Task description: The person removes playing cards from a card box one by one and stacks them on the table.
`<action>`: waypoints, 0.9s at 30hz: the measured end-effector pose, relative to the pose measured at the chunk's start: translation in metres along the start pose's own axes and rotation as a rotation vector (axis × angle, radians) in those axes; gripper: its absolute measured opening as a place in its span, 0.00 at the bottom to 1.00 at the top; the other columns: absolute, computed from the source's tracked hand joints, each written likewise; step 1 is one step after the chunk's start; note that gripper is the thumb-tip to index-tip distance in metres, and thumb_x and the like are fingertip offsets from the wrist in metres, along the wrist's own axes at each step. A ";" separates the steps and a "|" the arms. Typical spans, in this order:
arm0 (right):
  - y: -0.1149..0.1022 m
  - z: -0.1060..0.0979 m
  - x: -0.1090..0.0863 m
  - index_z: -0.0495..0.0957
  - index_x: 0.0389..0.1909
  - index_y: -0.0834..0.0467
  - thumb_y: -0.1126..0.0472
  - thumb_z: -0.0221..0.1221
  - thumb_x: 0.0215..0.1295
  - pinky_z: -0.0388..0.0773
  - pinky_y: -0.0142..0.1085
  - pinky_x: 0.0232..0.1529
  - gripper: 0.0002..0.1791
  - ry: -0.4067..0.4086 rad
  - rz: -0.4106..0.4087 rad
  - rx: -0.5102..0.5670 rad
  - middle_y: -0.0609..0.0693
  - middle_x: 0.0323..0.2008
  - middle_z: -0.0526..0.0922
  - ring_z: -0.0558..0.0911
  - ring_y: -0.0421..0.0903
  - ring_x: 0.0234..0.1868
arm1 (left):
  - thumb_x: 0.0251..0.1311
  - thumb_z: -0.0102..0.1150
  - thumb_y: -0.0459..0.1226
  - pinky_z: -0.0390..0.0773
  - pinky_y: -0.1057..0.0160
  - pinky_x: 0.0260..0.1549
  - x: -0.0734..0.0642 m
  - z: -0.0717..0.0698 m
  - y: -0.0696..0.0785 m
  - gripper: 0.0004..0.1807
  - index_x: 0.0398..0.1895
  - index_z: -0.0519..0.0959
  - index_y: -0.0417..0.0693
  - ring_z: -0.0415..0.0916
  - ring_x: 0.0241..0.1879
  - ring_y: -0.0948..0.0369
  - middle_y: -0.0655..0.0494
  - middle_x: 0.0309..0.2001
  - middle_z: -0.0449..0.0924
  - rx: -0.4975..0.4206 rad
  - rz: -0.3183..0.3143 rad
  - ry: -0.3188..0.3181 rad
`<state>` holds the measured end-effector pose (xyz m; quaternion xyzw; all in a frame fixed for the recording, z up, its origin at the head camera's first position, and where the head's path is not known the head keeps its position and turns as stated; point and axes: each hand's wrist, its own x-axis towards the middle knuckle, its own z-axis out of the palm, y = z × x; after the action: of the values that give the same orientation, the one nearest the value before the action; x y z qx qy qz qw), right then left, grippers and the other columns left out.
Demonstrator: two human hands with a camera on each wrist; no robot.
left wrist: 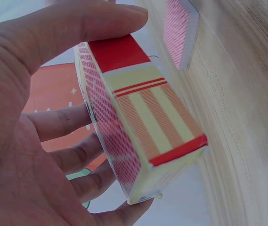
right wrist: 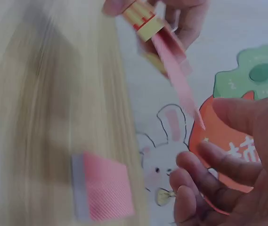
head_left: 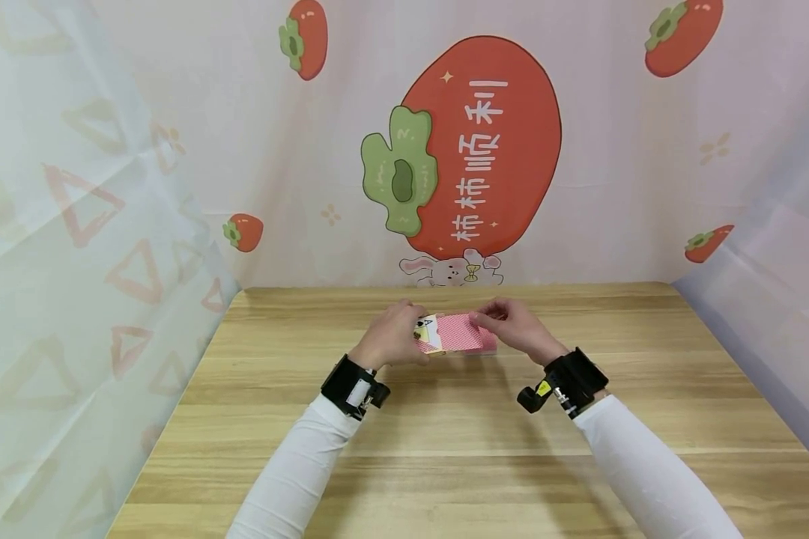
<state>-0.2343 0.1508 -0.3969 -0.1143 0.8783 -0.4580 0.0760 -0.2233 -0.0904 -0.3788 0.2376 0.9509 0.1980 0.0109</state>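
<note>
My left hand (head_left: 394,335) grips a playing card box (left wrist: 155,117) in red, cream and brown stripes, thumb on one side and fingers on the other. In the head view, a white patch with a black "A" (head_left: 428,323) shows beside that hand. Pink-patterned cards (right wrist: 175,77) stick out of the box's end, toward my right hand (right wrist: 237,165). The right thumb and fingers are parted, their tips close to the cards' far end. In the head view the right hand (head_left: 517,329) overlaps the cards' right end. Below stands a stack of pink-backed cards (right wrist: 108,188) on the table.
The wood-grain table (head_left: 445,464) reaches back to a curtain (head_left: 600,187) printed with persimmons and a rabbit. More printed curtain (head_left: 74,299) hangs at the left side. Each wrist wears a black strap with a small camera.
</note>
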 end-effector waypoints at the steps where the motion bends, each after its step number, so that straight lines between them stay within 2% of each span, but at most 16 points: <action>1: -0.002 -0.001 0.000 0.75 0.44 0.56 0.44 0.59 0.57 0.71 0.40 0.40 0.22 0.025 -0.054 -0.047 0.51 0.39 0.77 0.74 0.50 0.42 | 0.26 0.75 0.47 0.68 0.65 0.32 0.000 0.000 0.000 0.39 0.50 0.75 0.47 0.66 0.36 0.62 0.59 0.37 0.68 0.000 0.001 -0.001; 5: -0.010 -0.005 -0.001 0.73 0.47 0.54 0.47 0.63 0.52 0.69 0.42 0.48 0.24 0.058 -0.267 -0.252 0.47 0.45 0.76 0.72 0.48 0.49 | 0.26 0.75 0.47 0.68 0.65 0.33 0.001 0.000 0.000 0.39 0.50 0.75 0.47 0.66 0.36 0.62 0.59 0.38 0.68 0.006 0.007 -0.008; 8: -0.020 -0.006 -0.003 0.75 0.47 0.51 0.47 0.67 0.47 0.67 0.42 0.51 0.26 0.011 -0.374 -0.363 0.44 0.47 0.76 0.71 0.46 0.51 | 0.26 0.76 0.48 0.68 0.65 0.33 0.001 0.000 0.000 0.39 0.50 0.76 0.47 0.66 0.37 0.62 0.60 0.38 0.68 0.010 0.012 -0.014; 11: -0.029 -0.004 -0.004 0.76 0.47 0.50 0.46 0.70 0.41 0.69 0.40 0.48 0.29 -0.047 -0.456 -0.452 0.42 0.46 0.75 0.71 0.45 0.49 | 0.26 0.75 0.47 0.68 0.65 0.33 0.001 0.000 0.000 0.38 0.49 0.76 0.48 0.66 0.36 0.62 0.60 0.37 0.68 0.006 0.017 -0.016; 14: -0.035 -0.002 -0.004 0.75 0.47 0.48 0.44 0.71 0.38 0.70 0.36 0.44 0.31 -0.101 -0.482 -0.499 0.41 0.45 0.75 0.70 0.43 0.47 | 0.26 0.75 0.47 0.68 0.65 0.32 0.001 0.000 0.000 0.36 0.47 0.76 0.48 0.66 0.36 0.63 0.60 0.37 0.68 0.009 0.022 -0.018; 18: -0.037 0.002 -0.004 0.74 0.48 0.46 0.43 0.71 0.36 0.70 0.33 0.42 0.33 -0.150 -0.461 -0.528 0.40 0.46 0.73 0.69 0.41 0.47 | 0.27 0.75 0.46 0.68 0.65 0.32 0.000 0.000 0.001 0.36 0.47 0.76 0.48 0.66 0.36 0.62 0.59 0.37 0.68 0.006 0.022 -0.026; 27: -0.041 0.006 -0.004 0.73 0.48 0.46 0.47 0.72 0.36 0.70 0.34 0.43 0.33 -0.169 -0.437 -0.542 0.40 0.46 0.72 0.69 0.40 0.46 | 0.27 0.75 0.46 0.68 0.65 0.33 -0.002 -0.001 0.002 0.36 0.48 0.76 0.48 0.66 0.37 0.62 0.60 0.38 0.68 0.003 0.018 -0.034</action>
<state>-0.2240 0.1246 -0.3669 -0.3528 0.9133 -0.2027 0.0158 -0.2208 -0.0895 -0.3775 0.2495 0.9487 0.1927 0.0250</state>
